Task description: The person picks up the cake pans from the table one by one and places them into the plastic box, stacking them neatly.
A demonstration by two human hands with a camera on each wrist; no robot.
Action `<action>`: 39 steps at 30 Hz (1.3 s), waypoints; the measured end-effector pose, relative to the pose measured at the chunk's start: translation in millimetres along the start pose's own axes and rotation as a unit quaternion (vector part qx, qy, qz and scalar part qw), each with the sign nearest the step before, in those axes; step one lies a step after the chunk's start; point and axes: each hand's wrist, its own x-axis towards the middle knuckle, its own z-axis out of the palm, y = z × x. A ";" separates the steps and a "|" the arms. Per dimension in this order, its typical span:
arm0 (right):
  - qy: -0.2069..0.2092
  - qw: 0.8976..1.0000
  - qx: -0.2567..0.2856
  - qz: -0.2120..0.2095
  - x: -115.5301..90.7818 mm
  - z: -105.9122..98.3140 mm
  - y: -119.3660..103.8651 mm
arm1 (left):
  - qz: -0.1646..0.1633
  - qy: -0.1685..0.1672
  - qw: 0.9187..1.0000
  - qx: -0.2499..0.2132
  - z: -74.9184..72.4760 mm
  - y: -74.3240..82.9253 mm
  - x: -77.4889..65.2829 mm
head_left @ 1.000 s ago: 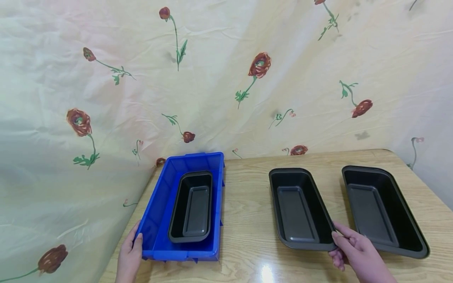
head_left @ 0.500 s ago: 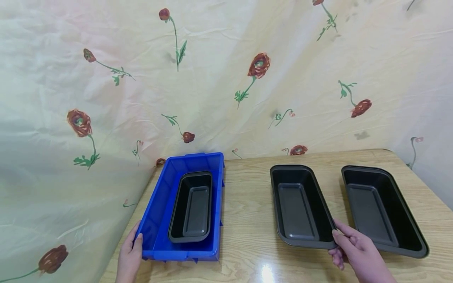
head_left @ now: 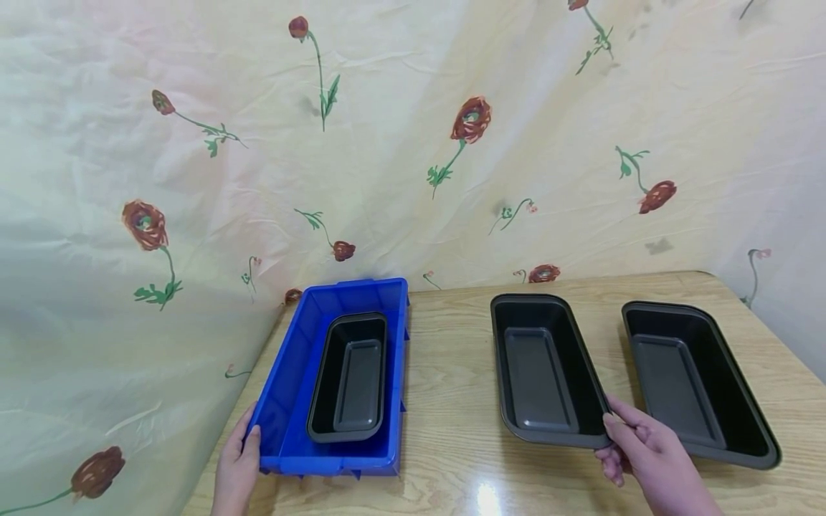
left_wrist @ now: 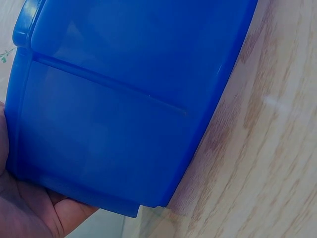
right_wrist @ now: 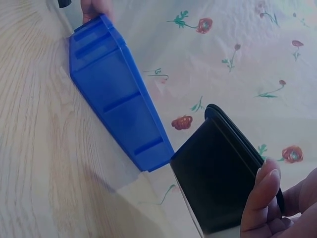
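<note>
1. Head view: the bin (head_left: 289,383), blue and upright, lies at 7 o'clock on the table (head_left: 445,401). The inner pan (head_left: 358,380) sits inside it, with blue floor showing around it. The left hand (head_left: 237,459) grips the bin's near corner at the bin's 8 o'clock, thumb on the rim. The held pan (head_left: 538,376) is at 4 o'clock, well apart from the bin; the right hand (head_left: 654,451) pinches its near corner, thumb on top. It seems raised off the table, though this angle does not settle that. Beyond, at its 3 o'clock, is the outer pan (head_left: 677,387). A flowered cloth (head_left: 387,158) hangs behind, at 12.

2. Left wrist view: the bin's wall spreads across 9 to 12 o'clock. Fingers curl around its edge at 8; table grain shows at 3.

3. Right wrist view: the held pan tilts at 4 o'clock, its rim between thumb and fingers. The bin is at 10, the left hand on its end at 11.
</note>
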 end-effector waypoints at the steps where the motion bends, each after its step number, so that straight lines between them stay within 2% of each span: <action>1: 0.000 1.000 0.002 -0.003 0.1 0.4 -0.1 | -0.001 -0.001 1.000 0.001 0.1 0.2 0.1; 24: 0.019 1.000 -0.003 -0.019 -0.3 11.1 -9.4 | -0.005 0.002 1.000 -0.002 0.9 -0.3 1.1; 39: 0.007 0.999 0.000 -0.040 1.3 15.3 -11.3 | -0.004 0.004 1.000 -0.007 0.8 -1.5 1.4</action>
